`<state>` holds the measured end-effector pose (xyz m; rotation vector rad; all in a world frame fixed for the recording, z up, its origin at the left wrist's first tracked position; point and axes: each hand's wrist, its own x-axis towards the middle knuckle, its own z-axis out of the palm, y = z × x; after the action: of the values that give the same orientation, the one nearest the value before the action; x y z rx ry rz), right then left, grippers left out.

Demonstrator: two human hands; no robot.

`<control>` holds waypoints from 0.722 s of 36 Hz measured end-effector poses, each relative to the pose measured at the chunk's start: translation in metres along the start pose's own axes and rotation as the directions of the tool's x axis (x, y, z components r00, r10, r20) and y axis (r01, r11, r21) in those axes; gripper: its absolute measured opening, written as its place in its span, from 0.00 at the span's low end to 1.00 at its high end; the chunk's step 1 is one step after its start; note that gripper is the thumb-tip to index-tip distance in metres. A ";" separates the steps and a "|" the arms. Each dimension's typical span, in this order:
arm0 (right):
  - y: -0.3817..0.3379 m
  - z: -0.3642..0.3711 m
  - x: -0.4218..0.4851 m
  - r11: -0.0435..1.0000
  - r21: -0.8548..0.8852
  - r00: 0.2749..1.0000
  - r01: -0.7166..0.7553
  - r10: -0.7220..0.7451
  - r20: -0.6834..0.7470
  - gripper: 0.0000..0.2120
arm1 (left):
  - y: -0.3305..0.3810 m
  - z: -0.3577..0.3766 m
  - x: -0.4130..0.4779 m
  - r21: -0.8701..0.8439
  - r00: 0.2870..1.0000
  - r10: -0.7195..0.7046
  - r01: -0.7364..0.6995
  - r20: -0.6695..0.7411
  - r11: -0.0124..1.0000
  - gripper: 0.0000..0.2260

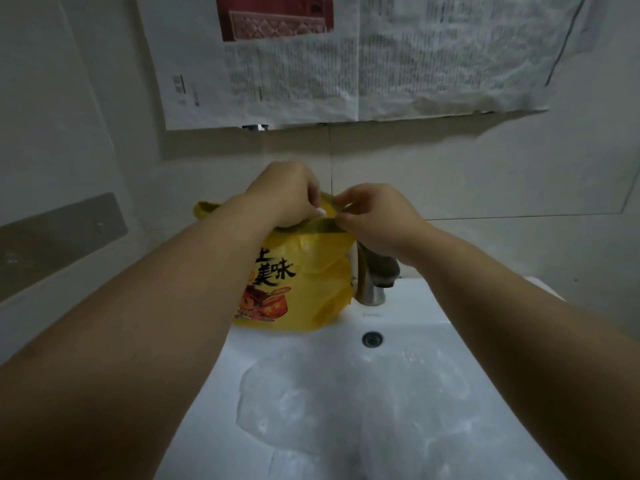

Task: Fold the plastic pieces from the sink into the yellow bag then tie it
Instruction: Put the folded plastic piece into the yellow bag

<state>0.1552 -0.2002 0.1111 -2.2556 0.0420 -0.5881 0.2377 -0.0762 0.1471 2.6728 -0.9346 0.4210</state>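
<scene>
Far left on the wall: one grey metal plate [62, 233]. Above, two newspaper sheets [346, 64] stuck side by side. Left hand [287, 192] pinching the top edge of the single yellow bag [304, 282], upright on the back rim of the sink [415, 317]. Crumpled clear plastic pieces [346, 403] heaped in the basin in front; number not countable. Right hand [374, 216] pinching the same edge, just beside the left. One steel tap [372, 289] crowding the bag's right side, under the right wrist. Freer room along the right rim.
</scene>
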 end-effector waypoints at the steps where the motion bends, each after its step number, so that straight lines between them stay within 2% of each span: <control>1: 0.000 0.001 0.002 0.999 -0.038 1.000 0.018 -0.017 0.017 0.18 | 0.001 0.000 0.001 0.021 0.997 -0.003 0.002 0.075 1.000 0.02; 4: -0.002 0.005 0.006 0.991 -0.122 0.998 0.047 -0.041 0.050 0.19 | 0.003 0.000 0.002 0.133 0.965 -0.027 -0.008 0.262 0.991 0.08; 7: 0.000 0.007 0.008 0.991 -0.130 0.998 0.044 -0.039 0.041 0.19 | 0.005 0.002 0.003 0.234 0.923 -0.083 -0.008 0.377 0.972 0.09; 10: 0.001 0.006 0.008 0.993 -0.113 0.999 0.030 -0.028 0.018 0.20 | 0.007 0.003 0.005 0.200 0.919 -0.104 0.028 0.381 0.979 0.12; 12: 0.000 0.004 0.007 0.993 -0.113 1.000 0.026 -0.027 -0.008 0.20 | 0.009 -0.002 0.000 0.152 0.932 -0.080 0.028 0.353 0.988 0.10; 13: -0.001 0.003 0.005 0.993 -0.113 0.999 0.024 -0.027 -0.027 0.20 | 0.010 -0.005 -0.002 0.142 0.942 -0.079 0.034 0.325 0.989 0.09; 16: -0.002 -0.001 -0.003 0.997 -0.075 0.997 0.006 -0.012 -0.081 0.17 | 0.008 -0.015 -0.013 0.057 0.989 -0.092 0.086 0.114 0.995 0.17; 18: -0.005 -0.005 -0.012 0.999 -0.036 0.994 -0.015 0.011 -0.112 0.16 | 0.009 -0.020 -0.025 -0.036 0.999 -0.048 0.048 0.003 0.998 0.15; 23: -0.010 -0.013 -0.044 0.995 0.064 0.979 -0.074 0.085 -0.186 0.14 | 0.024 -0.018 -0.068 -0.287 0.972 0.027 -0.096 -0.235 0.953 0.11; 26: -0.007 -0.014 -0.081 0.994 0.033 0.980 -0.108 0.112 -0.167 0.14 | 0.040 -0.002 -0.103 -0.377 0.945 0.010 -0.140 -0.327 0.916 0.11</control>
<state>0.0763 -0.1882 0.0916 -2.1599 0.2418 -0.7144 0.1349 -0.0486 0.1186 2.1283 -0.9119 0.5907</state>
